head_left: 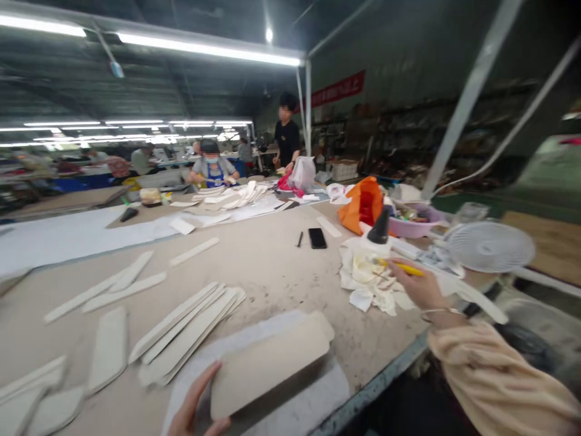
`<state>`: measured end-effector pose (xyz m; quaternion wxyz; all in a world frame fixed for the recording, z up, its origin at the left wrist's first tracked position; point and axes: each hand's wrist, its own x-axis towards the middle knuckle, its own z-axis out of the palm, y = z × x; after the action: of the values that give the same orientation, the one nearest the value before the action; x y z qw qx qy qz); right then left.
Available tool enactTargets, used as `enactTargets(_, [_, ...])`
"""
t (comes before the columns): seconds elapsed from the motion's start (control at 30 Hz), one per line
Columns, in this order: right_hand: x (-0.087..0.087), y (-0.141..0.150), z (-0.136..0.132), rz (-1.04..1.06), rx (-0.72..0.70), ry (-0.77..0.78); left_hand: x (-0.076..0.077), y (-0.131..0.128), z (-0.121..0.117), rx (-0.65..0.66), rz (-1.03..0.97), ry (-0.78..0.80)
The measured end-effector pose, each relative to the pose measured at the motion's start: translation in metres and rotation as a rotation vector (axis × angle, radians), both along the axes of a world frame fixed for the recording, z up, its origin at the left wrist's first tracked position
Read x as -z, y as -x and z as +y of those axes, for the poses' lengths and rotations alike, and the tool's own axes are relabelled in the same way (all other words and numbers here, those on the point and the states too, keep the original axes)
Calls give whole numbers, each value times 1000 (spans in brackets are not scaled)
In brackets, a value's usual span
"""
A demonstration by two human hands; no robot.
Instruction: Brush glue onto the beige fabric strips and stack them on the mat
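Observation:
My left hand (196, 404) grips the near end of a long beige cut piece (270, 362), which lies on a white sheet (313, 396) at the table's front edge. My right hand (420, 284) is closed on a yellow brush or pen (406, 268), its tip over a pile of stained white rags (370, 281). Among the rags stands a white glue bottle with a black nozzle (378, 235). A fanned stack of similar beige strips (190, 332) lies left of the held piece.
More strips (106, 289) are scattered at left. A black phone (317, 237) and a pen (299, 239) lie mid-table. An orange bag (363, 204), a pink basin (415, 225) and a white fan (490, 246) sit at right. Other workers (212, 165) are at the far end.

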<state>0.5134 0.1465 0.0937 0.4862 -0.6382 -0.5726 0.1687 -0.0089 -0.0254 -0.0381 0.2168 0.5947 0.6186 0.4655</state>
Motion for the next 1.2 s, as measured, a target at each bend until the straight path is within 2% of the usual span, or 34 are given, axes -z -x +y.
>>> enactTargets(0.03, [1,5,-8,112,71,-26,-9,-6,-5,39,5,13])
enactTargets(0.1, [4,21,-23,375,91,-62,-24,-15,-8,101,-1,8])
enactTargets(0.13, [7,32,-31,529,51,-97,-30,-17,-8,110,-1,1])
enactTargets(0.2, [11,62,-52,772,-88,-13,-36,-18,-6,119,-1,-29])
enactTargets(0.23, [12,81,-64,827,-139,45,-38,-18,-5,121,-5,-43])
enactTargets(0.33, [12,145,-97,783,-296,195,-38,-19,-7,122,-24,-67])
enactTargets(0.43, [10,204,-117,669,-468,293,-35,-20,-8,119,-31,-66])
enactTargets(0.5, [8,234,-123,622,-543,345,-33,-20,-8,121,-36,-60])
enactTargets(0.6, [9,263,-127,599,-577,401,-31,-19,-7,132,-56,-54])
enactTargets(0.77, [18,288,-129,573,-630,415,-33,-19,-7,129,-85,-59])
enactTargets(0.9, [29,294,-126,516,-658,417,-36,-21,-7,122,-88,-37])
enactTargets(1.03, [34,284,-121,466,-626,390,-36,-21,-7,106,-68,-31])
enactTargets(1.2, [28,256,-114,392,-533,352,-32,-20,-7,99,-33,-26])
